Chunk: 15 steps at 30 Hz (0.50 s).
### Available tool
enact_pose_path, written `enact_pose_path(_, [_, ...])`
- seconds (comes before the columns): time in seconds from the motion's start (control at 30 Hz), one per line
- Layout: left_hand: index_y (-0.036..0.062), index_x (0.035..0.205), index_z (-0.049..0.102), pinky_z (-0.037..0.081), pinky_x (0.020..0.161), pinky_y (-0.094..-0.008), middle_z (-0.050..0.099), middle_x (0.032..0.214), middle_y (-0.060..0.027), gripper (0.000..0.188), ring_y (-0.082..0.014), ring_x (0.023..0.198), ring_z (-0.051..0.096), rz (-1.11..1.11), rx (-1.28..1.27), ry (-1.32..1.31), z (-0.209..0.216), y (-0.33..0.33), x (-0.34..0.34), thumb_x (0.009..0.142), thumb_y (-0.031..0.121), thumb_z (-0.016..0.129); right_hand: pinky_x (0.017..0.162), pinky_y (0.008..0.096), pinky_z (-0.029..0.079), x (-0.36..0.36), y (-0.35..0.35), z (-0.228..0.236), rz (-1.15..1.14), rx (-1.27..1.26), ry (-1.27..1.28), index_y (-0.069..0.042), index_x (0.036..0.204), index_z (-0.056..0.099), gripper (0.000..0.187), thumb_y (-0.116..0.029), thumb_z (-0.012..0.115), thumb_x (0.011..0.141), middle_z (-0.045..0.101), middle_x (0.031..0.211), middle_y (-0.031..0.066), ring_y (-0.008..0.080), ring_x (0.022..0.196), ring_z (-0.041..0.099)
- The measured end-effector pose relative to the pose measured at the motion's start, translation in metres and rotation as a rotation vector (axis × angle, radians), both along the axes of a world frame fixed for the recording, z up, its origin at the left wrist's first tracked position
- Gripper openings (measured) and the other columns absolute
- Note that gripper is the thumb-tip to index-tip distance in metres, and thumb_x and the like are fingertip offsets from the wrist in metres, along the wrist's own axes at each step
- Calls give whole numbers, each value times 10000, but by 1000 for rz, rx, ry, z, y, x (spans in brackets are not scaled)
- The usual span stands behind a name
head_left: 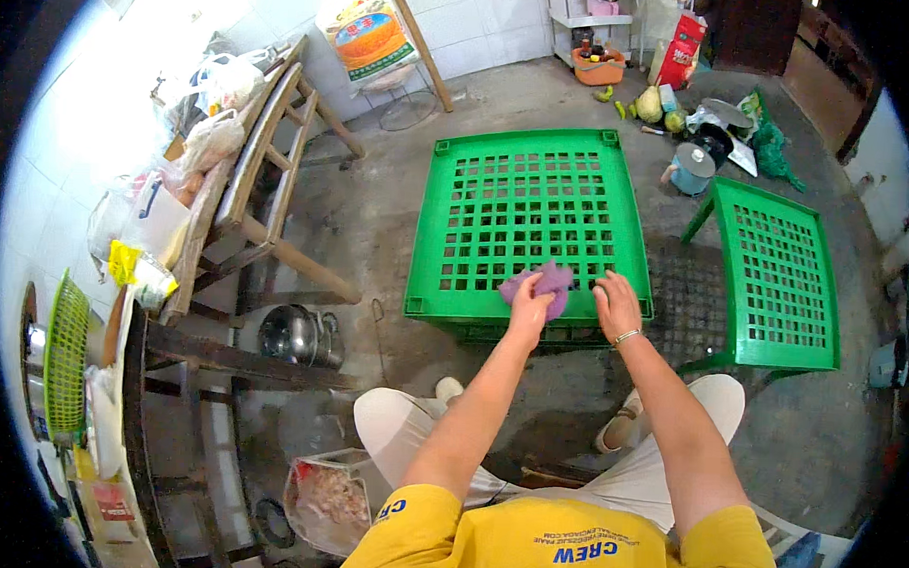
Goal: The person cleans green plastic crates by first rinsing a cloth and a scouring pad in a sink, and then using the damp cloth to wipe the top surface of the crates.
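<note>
A green plastic rack (533,139) with a lattice of square holes stands on the floor in front of me. My left hand (530,309) grips a crumpled purple cloth (554,281), which touches the rack's near edge. To its right, my right hand (619,308) lies on the near right part of the rack with its fingers extended and no object in it. A bracelet circles the right wrist.
At the right stands a smaller green lattice stool (825,287). Behind it are a lidded pot (691,170), vegetables (650,104) and an orange basket (597,69). Wooden frames (279,163) line the left, with a metal bowl (291,334) below. A bin (329,492) sits near my leg.
</note>
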<state>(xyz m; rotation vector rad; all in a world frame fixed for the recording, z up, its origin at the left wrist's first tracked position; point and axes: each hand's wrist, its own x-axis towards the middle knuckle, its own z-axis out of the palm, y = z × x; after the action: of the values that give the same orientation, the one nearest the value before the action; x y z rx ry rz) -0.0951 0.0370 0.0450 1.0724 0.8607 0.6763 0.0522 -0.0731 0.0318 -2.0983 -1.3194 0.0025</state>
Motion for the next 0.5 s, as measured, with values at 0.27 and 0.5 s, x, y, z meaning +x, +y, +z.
enact_pose_path(0.27, [45, 1142, 508, 387, 934, -380, 554, 1136, -97, 518, -225, 1060, 516, -113, -433, -666, 65, 7, -18, 932, 459, 280, 892, 372, 411, -76, 61, 46, -75, 311, 1267, -8, 1199, 428, 501, -333, 564, 843, 544, 1110, 137, 250, 1048, 508])
enact_pose_path(0.5, [2, 1110, 543, 392, 887, -339, 580, 1074, -92, 473, -201, 1015, 512, -269, 343, 413, 55, 88, -70, 884, 410, 464, 742, 308, 484, -55, 79, 33, 54, 10, 1053, -19, 1023, 577, 342, -116, 624, 699, 621, 912, 69, 173, 838, 591])
